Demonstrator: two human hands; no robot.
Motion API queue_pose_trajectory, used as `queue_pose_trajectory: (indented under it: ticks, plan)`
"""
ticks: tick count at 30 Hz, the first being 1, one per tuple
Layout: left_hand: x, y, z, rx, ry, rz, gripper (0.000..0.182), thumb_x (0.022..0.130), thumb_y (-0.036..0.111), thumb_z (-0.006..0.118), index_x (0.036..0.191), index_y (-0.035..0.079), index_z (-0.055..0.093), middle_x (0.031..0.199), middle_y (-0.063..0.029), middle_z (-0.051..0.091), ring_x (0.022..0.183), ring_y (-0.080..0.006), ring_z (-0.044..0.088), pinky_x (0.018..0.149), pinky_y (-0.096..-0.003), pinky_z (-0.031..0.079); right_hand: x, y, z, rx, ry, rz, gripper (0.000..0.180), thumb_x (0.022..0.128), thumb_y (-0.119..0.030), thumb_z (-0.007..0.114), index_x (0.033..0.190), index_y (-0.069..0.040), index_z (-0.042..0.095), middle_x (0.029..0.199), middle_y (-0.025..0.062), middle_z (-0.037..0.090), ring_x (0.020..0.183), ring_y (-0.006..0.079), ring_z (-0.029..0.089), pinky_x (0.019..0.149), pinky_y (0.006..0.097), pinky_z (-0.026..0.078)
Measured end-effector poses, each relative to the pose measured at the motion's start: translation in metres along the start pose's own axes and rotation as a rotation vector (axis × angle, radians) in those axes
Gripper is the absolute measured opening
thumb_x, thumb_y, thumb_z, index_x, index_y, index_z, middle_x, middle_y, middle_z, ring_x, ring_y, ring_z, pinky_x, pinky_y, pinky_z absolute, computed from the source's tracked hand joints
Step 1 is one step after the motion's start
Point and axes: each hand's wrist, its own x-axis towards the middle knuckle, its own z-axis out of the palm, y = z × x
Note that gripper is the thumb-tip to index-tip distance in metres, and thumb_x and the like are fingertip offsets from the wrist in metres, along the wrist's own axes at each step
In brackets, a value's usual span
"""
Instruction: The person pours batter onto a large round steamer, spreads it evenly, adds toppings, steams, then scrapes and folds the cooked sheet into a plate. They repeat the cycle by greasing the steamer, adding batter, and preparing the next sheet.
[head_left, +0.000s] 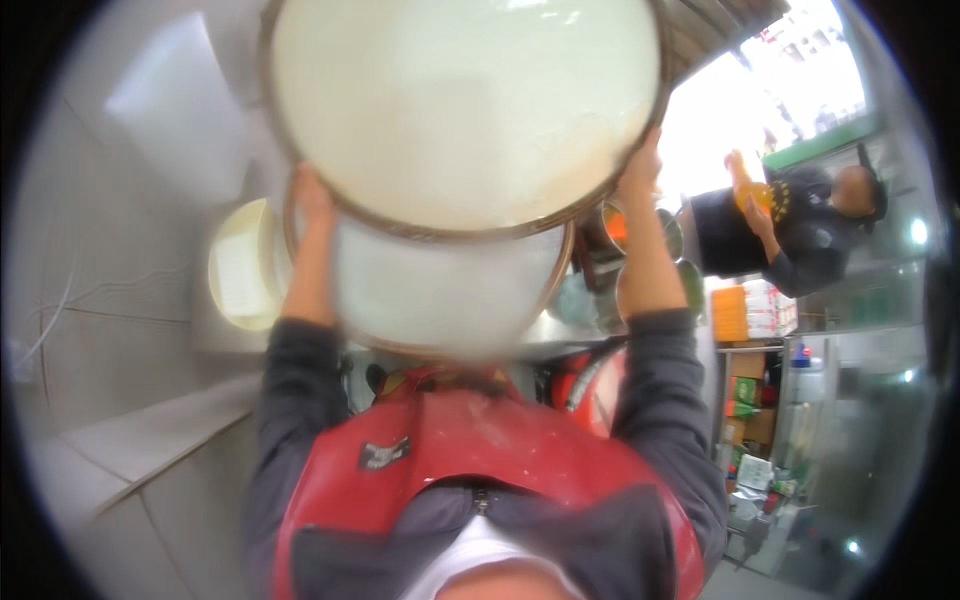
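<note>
My left hand (311, 199) and my right hand (641, 165) grip opposite sides of a large round tray (457, 105) with a brown rim. Its broad face is smooth and pale, with a yellowish patch near the lower right edge. The tray is held up in front of me at arm's length. Below and behind it shows a second round vessel (442, 289) with a similar brown rim. A whitish haze, perhaps steam, blurs its inside. My fingers are partly hidden by the tray's rim.
Left of the second vessel stands a cream round container (244, 262). Several round tubs, one with orange contents (615, 225), sit near my right forearm. A person in dark clothes (810, 225) holds an orange bottle (750, 191) at the right, above stacked boxes (750, 311). Tiled wall (127, 360) at left.
</note>
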Motion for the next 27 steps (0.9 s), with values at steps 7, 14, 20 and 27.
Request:
queue_pose_trajectory:
  ticks: [7, 14, 20, 27]
  plan:
    - [-0.065, -0.043, 0.069, -0.352, -0.272, -0.648, 0.049, 0.098, 0.044, 0.038, 0.112, 0.0, 0.056, 0.095, -0.01, 0.061, 0.081, -0.0204, 0.057, 0.067, -0.0366, 0.05, 0.043, -0.135, -0.065, -1.031, -0.225, -0.346, 0.029, 0.09, -0.024, 0.053, 0.111, -0.006, 0.057, 0.076, 0.0163, 0.063, 0.074, 0.0279, 0.064, 0.062, 0.0436, 0.048]
    - [-0.125, 0.035, 0.039, -0.624, -0.454, -0.898, 0.037, 0.097, 0.031, 0.043, 0.117, 0.002, 0.054, 0.099, -0.0069, 0.063, 0.085, -0.0192, 0.06, 0.072, -0.0349, 0.051, -0.003, -0.28, -0.071, -0.735, -0.331, 0.003, 0.029, 0.081, -0.021, 0.069, 0.089, 0.007, 0.065, 0.082, 0.0077, 0.063, 0.071, 0.0161, 0.055, 0.064, 0.0282, 0.045]
    - [-0.182, 0.139, -0.107, -0.804, -0.459, -0.8, 0.03, 0.095, 0.023, 0.048, 0.115, 0.003, 0.058, 0.109, -0.0085, 0.064, 0.1, -0.019, 0.061, 0.088, -0.0342, 0.048, -0.035, -0.319, -0.117, -0.522, -0.367, 0.22, 0.031, 0.088, -0.019, 0.06, 0.104, 0.007, 0.063, 0.099, 0.0108, 0.064, 0.084, 0.018, 0.06, 0.077, 0.0277, 0.048]
    - [-0.145, 0.148, -0.09, -0.574, -0.41, -0.599, 0.029, 0.088, 0.021, 0.056, 0.105, -0.001, 0.06, 0.098, -0.0111, 0.064, 0.087, -0.0235, 0.061, 0.078, -0.0379, 0.049, 0.002, -0.276, -0.097, -0.559, -0.571, 0.223, 0.033, 0.092, -0.026, 0.053, 0.109, 0.001, 0.058, 0.091, 0.0085, 0.059, 0.082, 0.0171, 0.057, 0.07, 0.0284, 0.048]
